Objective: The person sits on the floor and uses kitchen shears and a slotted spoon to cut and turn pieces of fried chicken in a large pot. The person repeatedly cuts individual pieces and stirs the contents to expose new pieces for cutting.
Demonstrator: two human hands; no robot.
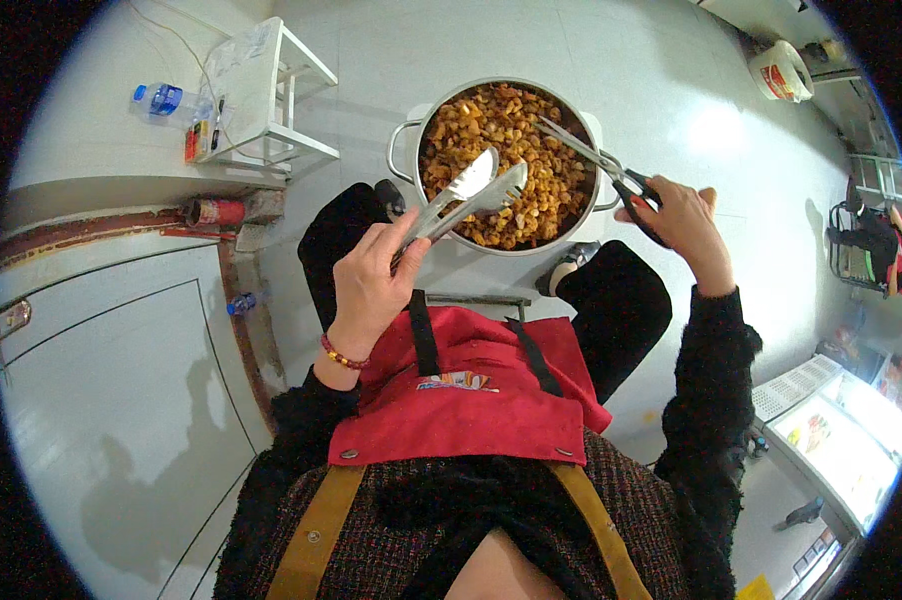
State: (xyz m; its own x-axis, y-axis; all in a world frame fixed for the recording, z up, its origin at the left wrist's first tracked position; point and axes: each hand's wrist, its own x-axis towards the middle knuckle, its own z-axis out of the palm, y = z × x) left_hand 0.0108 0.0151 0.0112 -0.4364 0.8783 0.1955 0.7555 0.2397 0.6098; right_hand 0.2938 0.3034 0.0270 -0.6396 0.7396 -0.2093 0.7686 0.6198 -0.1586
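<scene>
My left hand (376, 270) grips metal tongs (462, 201), whose two jaws are apart over a large steel pot (402, 154). Brown, chunky cooked food (481, 120) in small pieces fills much of the pot. From the right, my right hand (680, 217) holds scissors (582, 146) with black handles. Their blades lie over the pot's right side, pointing up and left, slightly parted at the tips. Whether the tongs or the blades touch the food, I cannot tell. The pot stands low between my knees, on a white support (596, 131).
A white stool (245, 82) stands at upper left, with a plastic water bottle (167, 103) beside it. At upper right is a white bucket (782, 73). A white door (121, 375) lies left, and a lit display cabinet (833, 435) stands lower right. My red apron (481, 420) covers my lap.
</scene>
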